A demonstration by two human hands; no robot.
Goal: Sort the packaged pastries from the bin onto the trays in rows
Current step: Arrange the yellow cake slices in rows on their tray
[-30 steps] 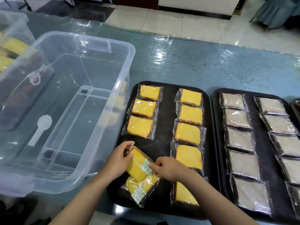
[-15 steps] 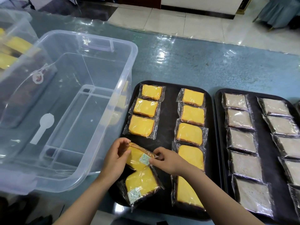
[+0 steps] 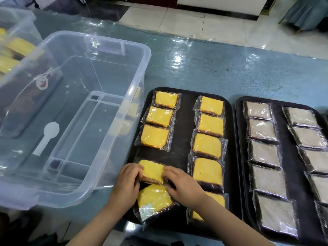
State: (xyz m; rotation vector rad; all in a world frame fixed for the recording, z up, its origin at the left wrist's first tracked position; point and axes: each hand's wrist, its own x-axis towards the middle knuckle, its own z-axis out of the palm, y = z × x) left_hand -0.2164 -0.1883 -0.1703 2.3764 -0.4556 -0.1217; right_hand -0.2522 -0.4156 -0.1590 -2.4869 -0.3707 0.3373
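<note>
A yellow wrapped pastry (image 3: 152,171) lies flat on the black tray (image 3: 182,153), fourth in the left row. My left hand (image 3: 126,183) grips its left edge and my right hand (image 3: 179,185) grips its right edge. Just below it another yellow pastry (image 3: 153,201) lies tilted at the tray's near edge, partly under my right hand. Three yellow pastries (image 3: 157,121) fill the left row above. The right row holds several yellow pastries (image 3: 208,144). The clear bin (image 3: 74,110) on the left has no pastries in it.
A second black tray (image 3: 284,157) on the right carries two rows of pale grey wrapped pastries. Another clear bin (image 3: 14,47) with yellow pastries stands at the far left. The table has a blue-green cover under clear film.
Both hands turned the held pastry from tilted, label side up, to flat on the tray. The lower pastry has shifted slightly toward the tray's near edge.
</note>
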